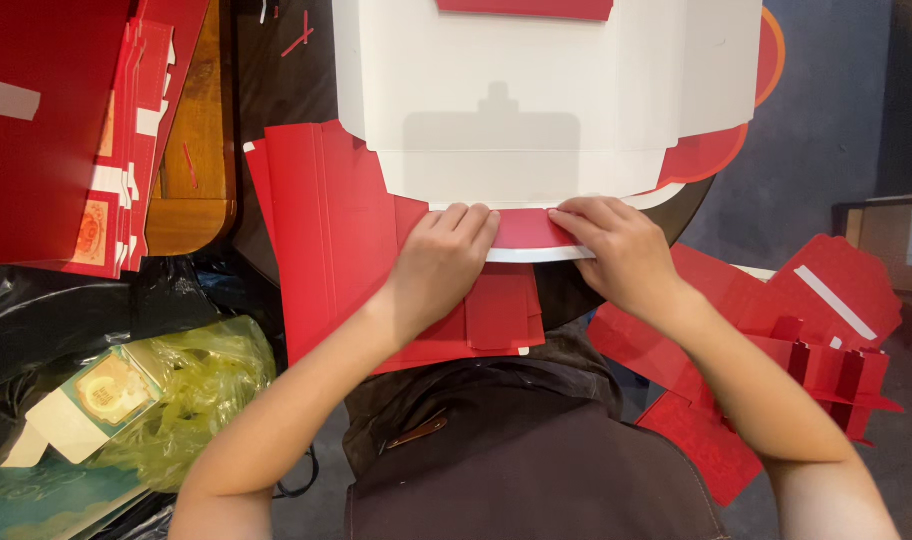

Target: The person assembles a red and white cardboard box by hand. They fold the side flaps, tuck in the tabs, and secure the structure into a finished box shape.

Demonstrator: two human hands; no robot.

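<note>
Head view, one moment. The largest item was a flat white cardboard box blank (536, 110), unfolded, inner side up, lying on a dark table (286, 90). Its near edge carried a curved red flap (524, 232) with a white rim, which pointed toward the person.

A stack of red card sheets (326, 230) lay under and left of the blank, apparently stock kept within reach. A further pile of red sheets (66, 130) sat far left on a wooden stool (191, 190). Folded red inserts (826, 350) lay at right, lower down.

Left hand (441, 262): fingers curled, knuckles up, pressing down on the flap's left end, not gripping it. Right hand (621, 250): same posture on the flap's right end. Judged that the paired pressure held the fold line flat and even.

Lower left: a yellow plastic bag (201, 385), partly over a teal box (81, 405).
</note>
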